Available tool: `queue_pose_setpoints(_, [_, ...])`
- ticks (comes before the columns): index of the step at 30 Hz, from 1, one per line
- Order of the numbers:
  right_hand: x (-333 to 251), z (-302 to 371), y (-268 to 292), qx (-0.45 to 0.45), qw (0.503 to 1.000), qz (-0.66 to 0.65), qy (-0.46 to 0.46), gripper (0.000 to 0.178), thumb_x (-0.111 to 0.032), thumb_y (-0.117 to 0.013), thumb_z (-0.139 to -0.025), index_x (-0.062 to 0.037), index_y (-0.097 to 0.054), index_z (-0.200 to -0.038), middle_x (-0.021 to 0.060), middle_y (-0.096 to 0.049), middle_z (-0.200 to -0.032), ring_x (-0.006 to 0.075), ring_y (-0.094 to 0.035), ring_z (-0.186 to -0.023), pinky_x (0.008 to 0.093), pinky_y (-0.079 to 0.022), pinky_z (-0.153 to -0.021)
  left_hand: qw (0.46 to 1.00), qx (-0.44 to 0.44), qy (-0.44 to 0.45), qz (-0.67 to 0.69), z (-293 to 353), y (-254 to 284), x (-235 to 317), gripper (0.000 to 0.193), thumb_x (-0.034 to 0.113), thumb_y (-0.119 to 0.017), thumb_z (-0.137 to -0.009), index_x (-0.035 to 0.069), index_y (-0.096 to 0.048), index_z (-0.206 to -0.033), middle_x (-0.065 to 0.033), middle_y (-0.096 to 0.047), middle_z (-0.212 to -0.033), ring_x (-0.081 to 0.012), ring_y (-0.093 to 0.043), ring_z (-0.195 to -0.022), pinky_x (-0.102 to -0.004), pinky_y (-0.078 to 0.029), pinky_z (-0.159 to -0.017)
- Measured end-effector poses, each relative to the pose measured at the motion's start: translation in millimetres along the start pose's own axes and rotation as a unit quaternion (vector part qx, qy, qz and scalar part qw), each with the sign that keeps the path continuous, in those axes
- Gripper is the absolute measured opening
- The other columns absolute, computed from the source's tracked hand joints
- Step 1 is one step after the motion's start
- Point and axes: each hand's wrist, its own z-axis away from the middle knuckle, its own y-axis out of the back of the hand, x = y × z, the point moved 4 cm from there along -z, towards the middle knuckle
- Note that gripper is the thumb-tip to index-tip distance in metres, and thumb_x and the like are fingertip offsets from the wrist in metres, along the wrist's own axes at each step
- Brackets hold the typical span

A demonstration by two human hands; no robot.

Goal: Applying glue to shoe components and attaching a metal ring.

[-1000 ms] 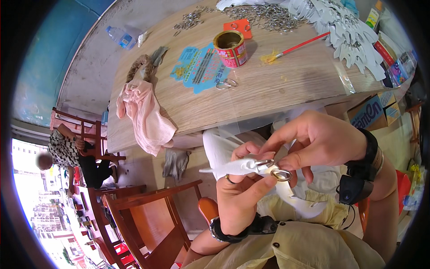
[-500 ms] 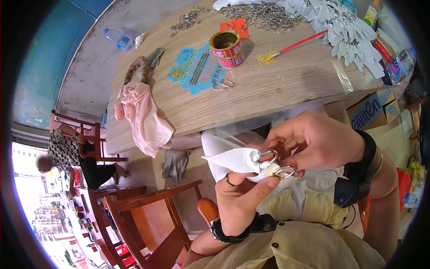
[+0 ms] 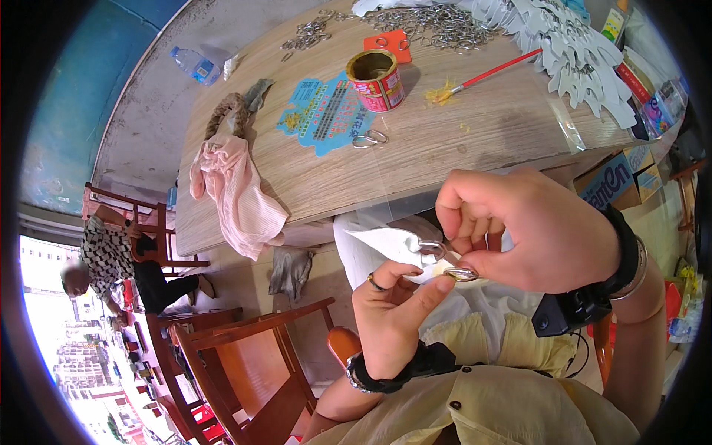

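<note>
A pointed white piece (image 3: 382, 241) of thin, soft-looking material is held over my lap, below the table's near edge. My left hand (image 3: 389, 315) is closed, pinching its lower part between thumb and fingers. One metal ring (image 3: 430, 249) sits at the piece's upper side. A second metal ring (image 3: 461, 274) lies by my left thumb tip, its lower side close to the thumb. My right hand (image 3: 530, 230) is at the right of the rings with fingers curled and the thumb just above the second ring. Whatever lies between those fingertips is hidden.
On the wooden table (image 3: 311, 189) stand a red tin (image 3: 374, 81), a blue card (image 3: 326, 115), a red-handled brush (image 3: 497, 70) and two loose rings (image 3: 369, 139). Metal rings (image 3: 445, 30) and white pieces (image 3: 552, 52) are heaped behind. A chair (image 3: 252, 371) stands at left; a person (image 3: 111, 256) sits beyond.
My right hand has shifted right, its fingers coming away from the upper ring. The white piece has tilted slightly in my left hand, which stays in nearly the same place.
</note>
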Motion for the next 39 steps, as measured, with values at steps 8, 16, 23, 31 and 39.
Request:
queue_pose_setpoints(8, [-0.9,-8.9,3.8,-0.037,0.999,0.024,0.02,0.023,0.005,-0.067,-0.075,-0.0013,-0.051,-0.09,0.0071,-0.064,-0.071,0.016,-0.063,-0.064,0.0261,-0.05,-0.06,0.998,-0.005,0.04,0.055,-2.0,1.9,-5.9,0.027,-0.01,-0.069,-0.081,0.001,-0.06,-0.104,-0.0077,-0.065,-0.105,-0.0119,-0.063,-0.091,-0.0256,-0.051,-0.079])
queue_pose_setpoints(16, [9.7,-12.2,1.8,-0.03,0.997,-0.07,0.019,0.013,0.002,-0.065,-0.079,0.0005,-0.052,-0.084,0.009,-0.061,-0.069,0.0185,-0.062,-0.065,0.0302,-0.048,-0.059,0.996,-0.005,0.052,0.076,-4.2,-2.1,-5.6,0.034,-0.01,-0.059,-0.081,0.003,-0.057,-0.112,-0.0097,-0.066,-0.106,-0.0192,-0.064,-0.098,-0.0334,-0.048,-0.092])
queue_pose_setpoints(23, [14.3,-3.2,0.8,0.066,0.981,-0.177,-0.05,0.01,-0.004,-0.062,-0.086,0.0019,-0.062,-0.094,0.0086,-0.065,-0.086,0.0121,-0.059,-0.075,0.0246,-0.047,-0.072,0.99,0.029,0.04,0.13,-9.4,9.8,-12.9,0.028,-0.007,-0.058,-0.083,0.003,-0.058,-0.109,-0.0083,-0.067,-0.102,-0.0177,-0.065,-0.094,-0.0325,-0.051,-0.087])
queue_pose_setpoints(31, [5.2,20.7,-39.8,0.322,0.934,0.099,0.12,0.012,0.002,-0.071,-0.076,-0.0027,-0.066,-0.086,0.0072,-0.059,-0.076,0.0173,-0.055,-0.061,0.0283,-0.043,-0.054,0.987,0.048,0.034,0.147,-13.9,16.3,-22.1,0.024,-0.007,-0.058,-0.084,0.003,-0.058,-0.106,-0.0071,-0.067,-0.099,-0.0169,-0.065,-0.092,-0.033,-0.05,-0.087])
queue_pose_setpoints(39, [10.2,16.1,-58.0,0.418,0.877,0.201,0.126,0.02,0.005,-0.074,-0.068,-0.0033,-0.065,-0.084,0.0063,-0.057,-0.075,0.0225,-0.056,-0.062,0.0315,-0.043,-0.052,0.993,0.088,0.012,0.076,-10.9,9.4,-13.1,0.033,-0.006,-0.068,-0.079,0.001,-0.059,-0.109,-0.0043,-0.066,-0.098,-0.011,-0.062,-0.085,-0.0262,-0.048,-0.078])
